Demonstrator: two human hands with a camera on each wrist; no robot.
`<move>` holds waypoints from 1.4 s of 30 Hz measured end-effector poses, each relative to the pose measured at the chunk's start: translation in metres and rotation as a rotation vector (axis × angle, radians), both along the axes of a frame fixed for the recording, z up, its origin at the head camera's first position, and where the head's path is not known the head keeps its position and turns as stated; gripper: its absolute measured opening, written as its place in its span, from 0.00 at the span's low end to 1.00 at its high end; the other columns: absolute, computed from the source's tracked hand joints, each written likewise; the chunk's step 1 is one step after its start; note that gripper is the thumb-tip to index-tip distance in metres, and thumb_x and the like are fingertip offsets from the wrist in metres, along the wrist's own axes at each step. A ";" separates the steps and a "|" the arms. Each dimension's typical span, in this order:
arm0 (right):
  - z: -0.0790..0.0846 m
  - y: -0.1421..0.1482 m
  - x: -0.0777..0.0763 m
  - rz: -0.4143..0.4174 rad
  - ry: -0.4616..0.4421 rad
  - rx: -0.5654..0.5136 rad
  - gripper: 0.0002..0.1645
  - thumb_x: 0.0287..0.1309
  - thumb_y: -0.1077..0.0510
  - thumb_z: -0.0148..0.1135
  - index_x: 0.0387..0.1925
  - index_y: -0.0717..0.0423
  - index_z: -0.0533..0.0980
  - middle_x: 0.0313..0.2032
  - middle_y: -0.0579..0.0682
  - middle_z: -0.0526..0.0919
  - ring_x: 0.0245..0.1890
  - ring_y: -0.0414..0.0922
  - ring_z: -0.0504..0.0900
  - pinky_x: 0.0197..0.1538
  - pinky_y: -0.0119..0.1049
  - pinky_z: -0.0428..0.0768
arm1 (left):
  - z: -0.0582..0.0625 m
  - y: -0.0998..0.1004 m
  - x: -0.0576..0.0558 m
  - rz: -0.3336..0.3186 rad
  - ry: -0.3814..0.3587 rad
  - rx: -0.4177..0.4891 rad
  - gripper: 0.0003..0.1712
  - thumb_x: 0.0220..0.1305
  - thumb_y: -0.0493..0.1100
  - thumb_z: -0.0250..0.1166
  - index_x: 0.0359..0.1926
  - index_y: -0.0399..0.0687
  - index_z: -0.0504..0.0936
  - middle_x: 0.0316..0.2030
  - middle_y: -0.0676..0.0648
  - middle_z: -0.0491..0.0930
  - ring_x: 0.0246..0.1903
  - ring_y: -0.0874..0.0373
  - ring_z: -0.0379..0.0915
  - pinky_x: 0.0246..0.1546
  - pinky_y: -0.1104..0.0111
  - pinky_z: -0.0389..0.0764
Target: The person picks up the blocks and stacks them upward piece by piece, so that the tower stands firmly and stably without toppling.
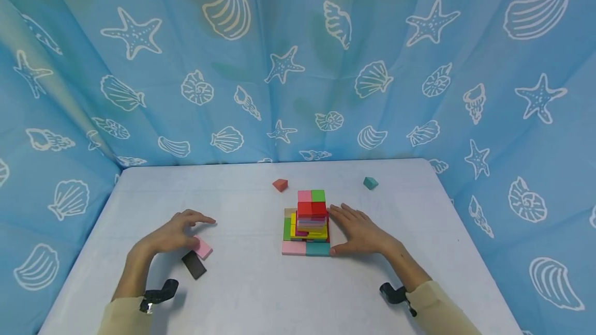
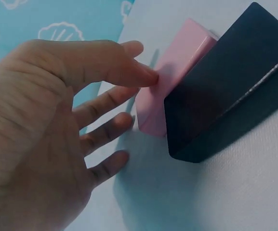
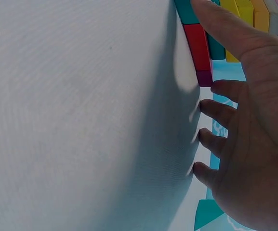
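My left hand (image 1: 169,231) is spread over the left of the table, fingers apart. Its thumb tip meets the edge of a pink block (image 2: 177,62) that lies flat. Beside that block, partly overlapping it in the left wrist view, lies a black block (image 2: 225,86). Toward the middle stands a stepped stack of coloured blocks (image 1: 312,226), with pink, green and red ones on top and a wider base. At the stack's right side my right hand (image 1: 360,231) rests with fingers extended, its thumb against the teal base block (image 3: 186,12) and its index fingertip close to the stack's side.
Behind the stack lie a small orange-red block (image 1: 280,185) and, further right, a teal block (image 1: 370,183). The white table (image 1: 233,299) ends at a blue curtain (image 1: 298,92) with shell and starfish prints, which also hangs along both sides.
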State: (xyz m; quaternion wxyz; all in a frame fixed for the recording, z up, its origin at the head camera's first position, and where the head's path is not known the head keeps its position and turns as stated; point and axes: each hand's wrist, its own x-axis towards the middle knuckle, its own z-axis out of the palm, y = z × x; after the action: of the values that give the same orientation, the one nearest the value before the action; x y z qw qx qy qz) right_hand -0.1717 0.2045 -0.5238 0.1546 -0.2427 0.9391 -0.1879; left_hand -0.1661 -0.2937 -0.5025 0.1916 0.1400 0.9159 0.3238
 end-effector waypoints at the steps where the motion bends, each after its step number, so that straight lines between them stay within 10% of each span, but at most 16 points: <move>1: 0.000 0.000 0.000 0.000 0.003 0.001 0.67 0.43 0.29 0.74 0.78 0.47 0.55 0.77 0.51 0.58 0.78 0.58 0.49 0.73 0.64 0.53 | -0.001 0.000 0.000 0.010 -0.003 0.009 0.33 0.49 0.40 0.70 0.60 0.58 0.83 0.63 0.39 0.70 0.63 0.36 0.62 0.58 0.32 0.66; 12: -0.003 0.000 0.000 -0.009 -0.005 0.000 0.67 0.42 0.28 0.74 0.79 0.46 0.54 0.77 0.51 0.57 0.78 0.57 0.48 0.74 0.64 0.52 | -0.008 0.012 -0.006 0.066 0.008 0.001 0.19 0.58 0.40 0.71 0.52 0.56 0.87 0.49 0.47 0.77 0.48 0.49 0.70 0.50 0.52 0.76; 23: -0.004 0.000 0.002 -0.008 0.003 -0.011 0.67 0.43 0.29 0.74 0.79 0.45 0.54 0.77 0.50 0.57 0.78 0.57 0.47 0.74 0.64 0.51 | 0.012 -0.003 0.008 -0.010 -0.196 -0.062 0.42 0.49 0.46 0.76 0.68 0.61 0.75 0.63 0.40 0.65 0.59 0.40 0.63 0.54 0.34 0.69; 32: -0.005 0.001 0.001 -0.011 0.006 -0.010 0.67 0.43 0.28 0.74 0.79 0.45 0.53 0.78 0.50 0.56 0.78 0.57 0.47 0.74 0.65 0.50 | 0.005 0.002 0.006 -0.002 -0.087 -0.056 0.26 0.54 0.51 0.75 0.56 0.59 0.83 0.55 0.44 0.73 0.54 0.47 0.65 0.57 0.39 0.70; 42: -0.006 0.002 0.002 -0.011 0.006 -0.015 0.67 0.44 0.28 0.73 0.79 0.44 0.53 0.78 0.49 0.56 0.79 0.56 0.47 0.75 0.63 0.49 | 0.001 0.001 0.007 -0.013 -0.106 -0.038 0.31 0.52 0.47 0.75 0.60 0.59 0.82 0.54 0.45 0.72 0.53 0.47 0.63 0.52 0.45 0.72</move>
State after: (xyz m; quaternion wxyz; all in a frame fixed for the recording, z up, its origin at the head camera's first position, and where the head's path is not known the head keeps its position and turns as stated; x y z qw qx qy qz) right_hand -0.1695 0.2061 -0.5301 0.1488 -0.2391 0.9395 -0.1951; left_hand -0.1596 -0.2929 -0.5019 0.2444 0.1248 0.9096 0.3121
